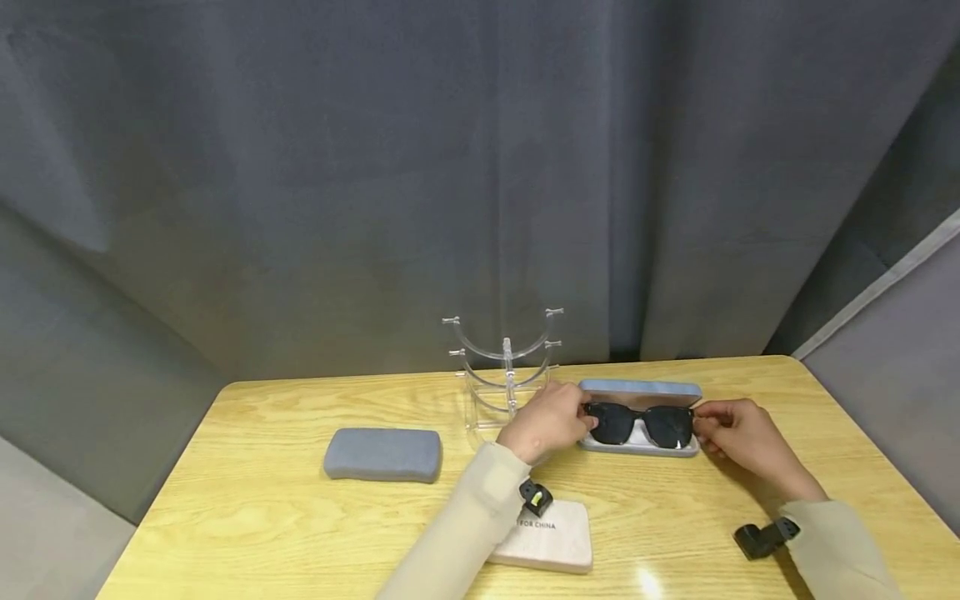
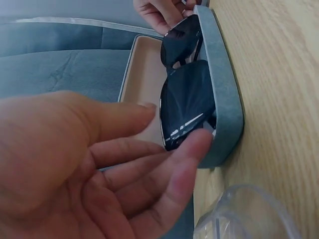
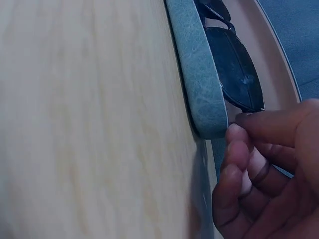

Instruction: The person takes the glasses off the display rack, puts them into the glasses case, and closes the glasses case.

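Observation:
Dark sunglasses (image 1: 667,427) sit in an open blue-grey glasses case (image 1: 637,387), lenses facing the front. At their left end, my left hand (image 1: 551,421) holds the frame's corner between thumb and fingers; the left wrist view shows the fingers (image 2: 192,149) curled around the lens's outer edge. My right hand (image 1: 742,433) pinches the opposite end of the sunglasses, thumb and forefinger (image 3: 237,132) close together by the hinge and the case's end wall. The contact itself is partly hidden there. The case's lid stands raised behind, showing a pinkish lining (image 2: 144,67).
A clear acrylic glasses stand (image 1: 508,367) rises just left of the case, partly behind my left hand. A closed grey-blue case (image 1: 384,454) lies further left. A pale case with printed lettering (image 1: 555,542) lies partly under my left forearm. Grey curtains (image 1: 420,183) hang behind the wooden table (image 1: 262,500).

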Motion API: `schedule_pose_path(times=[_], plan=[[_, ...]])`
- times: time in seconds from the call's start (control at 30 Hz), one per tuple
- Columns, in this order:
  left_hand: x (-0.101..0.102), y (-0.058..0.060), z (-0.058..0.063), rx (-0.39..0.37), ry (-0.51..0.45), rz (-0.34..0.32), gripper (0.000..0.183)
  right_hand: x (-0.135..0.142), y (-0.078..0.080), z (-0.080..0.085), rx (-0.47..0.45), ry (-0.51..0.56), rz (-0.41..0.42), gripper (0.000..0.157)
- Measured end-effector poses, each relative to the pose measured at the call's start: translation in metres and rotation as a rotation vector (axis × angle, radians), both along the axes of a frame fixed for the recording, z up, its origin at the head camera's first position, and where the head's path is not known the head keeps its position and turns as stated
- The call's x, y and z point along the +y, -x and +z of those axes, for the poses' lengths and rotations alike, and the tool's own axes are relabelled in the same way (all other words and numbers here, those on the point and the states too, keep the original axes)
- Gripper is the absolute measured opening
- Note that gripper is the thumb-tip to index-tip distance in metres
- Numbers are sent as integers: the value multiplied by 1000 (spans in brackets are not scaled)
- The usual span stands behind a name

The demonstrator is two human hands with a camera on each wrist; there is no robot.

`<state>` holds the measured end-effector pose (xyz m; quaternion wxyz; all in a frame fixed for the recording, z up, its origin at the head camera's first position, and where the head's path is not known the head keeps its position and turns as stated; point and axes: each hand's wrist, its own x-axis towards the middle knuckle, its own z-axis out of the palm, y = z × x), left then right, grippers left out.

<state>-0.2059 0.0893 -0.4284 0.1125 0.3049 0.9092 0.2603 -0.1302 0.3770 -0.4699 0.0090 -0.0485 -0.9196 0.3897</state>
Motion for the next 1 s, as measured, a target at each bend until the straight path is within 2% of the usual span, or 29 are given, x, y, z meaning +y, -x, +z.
schedule_pose_path(times=[0.17, 0.33, 0.4, 0.57, 0.7, 0.8, 0.87, 1.0], plan=[[-4, 0, 3, 16, -12, 6, 32, -1, 1, 3, -27, 12, -2, 24], [-8, -2, 6, 9, -13, 65, 46, -1, 1, 8, -53, 69, -62, 30], [-9, -2, 6, 16, -20, 94, 44, -1, 1, 10, -69, 120, -85, 37], [-9, -1, 5, 57, -47, 128, 24, -3, 2, 14, -120, 214, -93, 63], [-9, 1, 4, 67, -66, 90, 39, -8, 3, 14, -138, 171, -93, 79], [-8, 3, 3, 57, -89, 70, 41, -9, 2, 14, -139, 127, -72, 76], [-7, 4, 2, 46, -99, 80, 39, -8, 2, 15, -144, 125, -44, 73], [-6, 5, 1, -62, -121, 114, 39, -2, 3, 21, -179, 160, 41, 66]])
